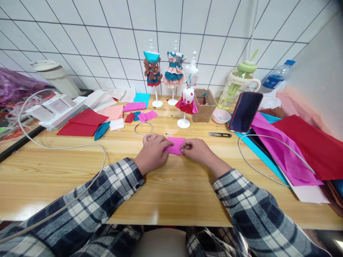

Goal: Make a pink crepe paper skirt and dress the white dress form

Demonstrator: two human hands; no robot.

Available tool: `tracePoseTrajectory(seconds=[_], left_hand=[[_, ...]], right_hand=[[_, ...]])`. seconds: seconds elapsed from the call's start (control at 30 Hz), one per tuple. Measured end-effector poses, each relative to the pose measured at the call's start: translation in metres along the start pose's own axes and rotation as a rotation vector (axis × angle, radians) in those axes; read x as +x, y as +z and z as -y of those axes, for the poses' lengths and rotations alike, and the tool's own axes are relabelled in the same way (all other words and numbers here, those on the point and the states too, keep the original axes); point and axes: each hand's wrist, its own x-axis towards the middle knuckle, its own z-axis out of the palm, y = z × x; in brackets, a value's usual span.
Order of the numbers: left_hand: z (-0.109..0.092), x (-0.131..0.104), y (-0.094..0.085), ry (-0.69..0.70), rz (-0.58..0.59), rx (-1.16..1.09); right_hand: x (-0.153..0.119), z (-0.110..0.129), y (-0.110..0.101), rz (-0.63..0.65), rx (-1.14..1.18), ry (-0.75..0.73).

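Note:
A small rectangle of magenta crepe paper (176, 146) lies on the wooden table between my two hands. My left hand (153, 151) holds its left end, thumb and fingertips pressed on the paper. At the right edge, my right hand (197, 151) pinches the paper with thumb and curled fingers. Just beyond my left hand lies a thin metal ring (143, 129). A pair of black thread snips (220, 135) rests past my right hand. Three mini dress forms stand behind; the nearest form (188, 93) wears a red and pink ruffled skirt.
Red paper (81, 123) and other coloured pieces lie at the left beside a white power strip (60, 110). On the right are a phone (245, 112), a pink bowl (221, 116), a cardboard box (205, 107) and stacked coloured sheets (289, 157). A white cable (105, 157) crosses my left sleeve.

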Motion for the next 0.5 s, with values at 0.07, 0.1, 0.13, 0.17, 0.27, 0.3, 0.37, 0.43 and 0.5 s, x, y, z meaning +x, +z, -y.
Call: tracePoseTrajectory(seconds=[0.07,0.1,0.13,0.17,0.27,0.3,0.37,0.43,0.5], left_hand=[[-0.004,0.001,-0.003,0.107,-0.054,0.072],[-0.006,0.001,-0.004,0.172,-0.058,0.100],[-0.007,0.002,-0.005,0.228,-0.049,0.123],[-0.008,0.003,-0.004,0.270,-0.031,0.142],[-0.007,0.007,-0.001,0.308,0.026,0.170],[-0.007,0.009,-0.001,0.309,0.047,0.165],[-0.005,0.012,-0.001,0.304,0.084,0.136],[-0.004,0.016,-0.002,0.285,0.106,0.089],[-0.004,0.019,-0.004,0.271,0.121,0.051]], right_hand=[[0.003,0.001,-0.002,0.013,0.002,0.015],[0.004,0.002,-0.003,0.019,0.012,0.023],[0.005,0.003,-0.003,0.026,0.023,0.034],[0.005,0.003,-0.004,0.033,0.036,0.049],[0.004,0.005,-0.004,0.072,0.075,0.121],[0.004,0.006,-0.003,0.082,0.091,0.144],[0.003,0.008,-0.003,0.089,0.111,0.162],[0.004,0.008,-0.002,0.066,0.088,0.139],[0.004,0.006,-0.001,0.001,0.014,0.103]])
